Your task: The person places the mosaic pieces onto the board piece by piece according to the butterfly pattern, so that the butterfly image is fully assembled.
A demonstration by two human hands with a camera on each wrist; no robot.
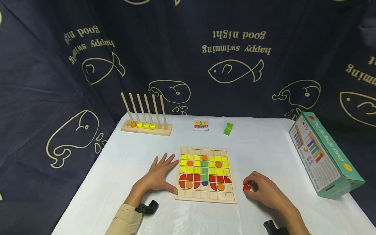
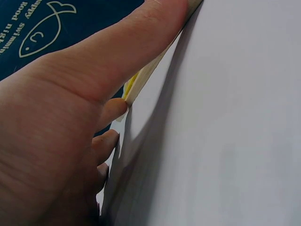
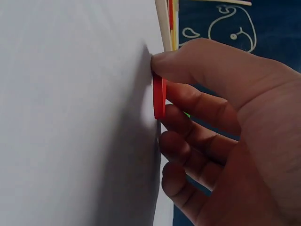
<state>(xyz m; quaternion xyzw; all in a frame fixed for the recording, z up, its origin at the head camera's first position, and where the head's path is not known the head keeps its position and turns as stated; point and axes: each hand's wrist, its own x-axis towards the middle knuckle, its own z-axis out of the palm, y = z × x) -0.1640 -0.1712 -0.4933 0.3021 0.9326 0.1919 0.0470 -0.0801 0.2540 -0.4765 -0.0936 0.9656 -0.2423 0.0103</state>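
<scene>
A square wooden grid board (image 1: 205,195) lies on the white table, filled in part with yellow, red, green, orange and blue pieces in a butterfly pattern. My left hand (image 1: 157,176) spreads its fingers at the board's left side; the thumb touches the lower left corner and the index fingertip is at the upper left edge. Right of the board, my right hand (image 1: 262,191) pinches a small red tile (image 3: 159,96) between thumb and fingers, close over the tabletop. Part of the tile is hidden by the fingers.
A wooden peg rack (image 1: 161,131) with orange and yellow beads stands at the back left. Behind the board lie a butterfly picture card (image 1: 201,124) and green pieces (image 1: 228,129). A green toy box (image 1: 326,156) stands at the right edge, before a dark fish-print cloth (image 1: 182,42).
</scene>
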